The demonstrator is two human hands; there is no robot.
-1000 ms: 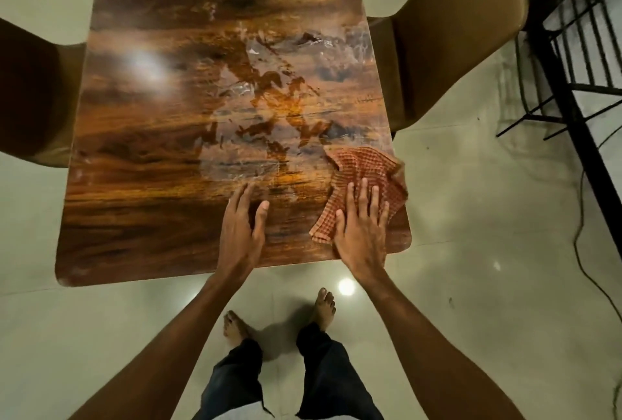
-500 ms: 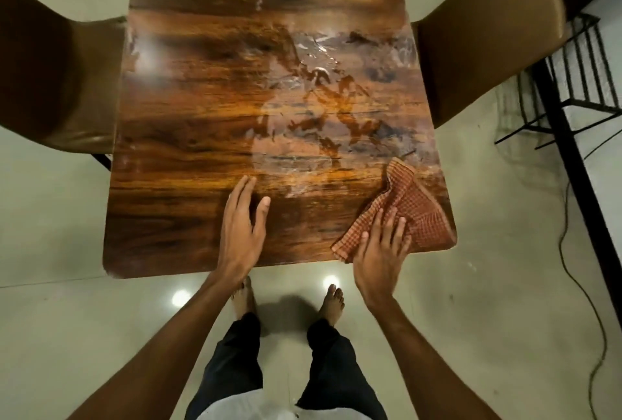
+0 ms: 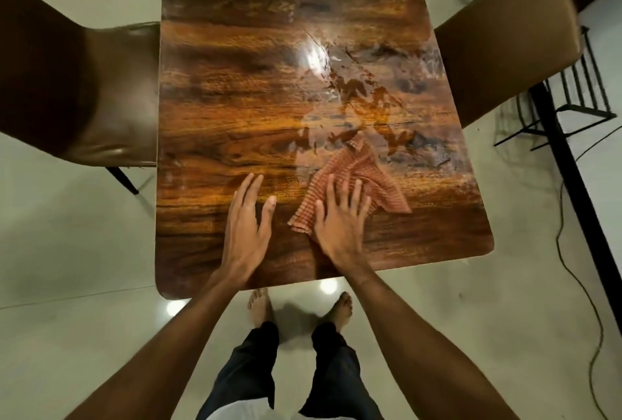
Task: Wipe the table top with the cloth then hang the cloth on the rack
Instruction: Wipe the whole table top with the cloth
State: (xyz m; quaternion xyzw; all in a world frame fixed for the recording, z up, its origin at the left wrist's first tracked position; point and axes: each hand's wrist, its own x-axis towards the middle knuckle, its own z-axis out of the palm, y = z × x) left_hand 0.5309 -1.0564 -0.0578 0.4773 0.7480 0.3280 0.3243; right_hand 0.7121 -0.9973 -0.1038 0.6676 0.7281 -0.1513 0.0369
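Note:
A glossy wooden table top fills the middle of the view, with a wet smear across its right half. A red checked cloth lies crumpled near the table's front, right of centre. My right hand presses flat on the cloth's near part, fingers spread. My left hand rests flat on the bare wood just left of the cloth, fingers apart, holding nothing. A black metal rack stands on the floor at the far right, partly behind a chair.
A dark brown chair stands at the table's left side and a tan chair at its right. A black post and a cable run over the pale tiled floor on the right. My bare feet stand below the table's front edge.
My right hand has slid the cloth left and away from the table's front right corner toward the middle. My left hand has stayed flat on the wood.

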